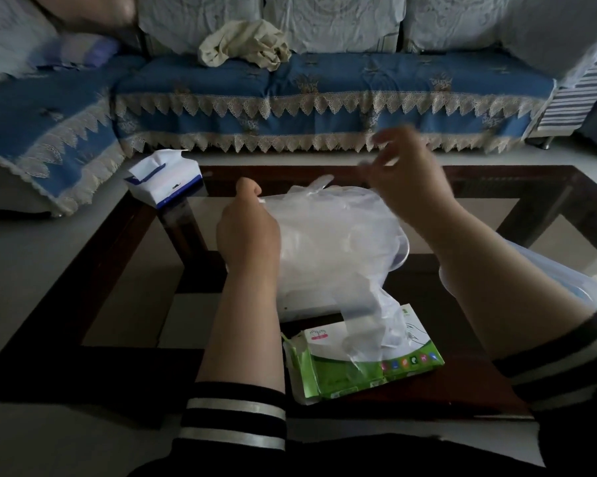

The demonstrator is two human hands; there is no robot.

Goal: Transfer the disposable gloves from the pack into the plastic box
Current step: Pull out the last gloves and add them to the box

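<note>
**Gloves Half Way Into the Box**

A pile of thin clear gloves (328, 235) is held over the box (402, 251), which is mostly hidden under them. One end of the pile is still hanging down onto the green pack (362, 359), just in front. The near edge of the pile is pinched by the left hand (247, 232), with its fingers curled. The right hand (405, 173) is lifted and blurred. Its fingertips seem to be pinched on a bit of glove, but this cannot be told for sure.

The gloves are slippery and light. Some could be dropped onto the table (124, 270) if the pinch is let go. The pack could be dragged along by the hanging end.

A tissue pack (164, 182) is seen at the far left corner. It is well apart and not in the way. A sofa (290, 87) is seen behind.
</note>
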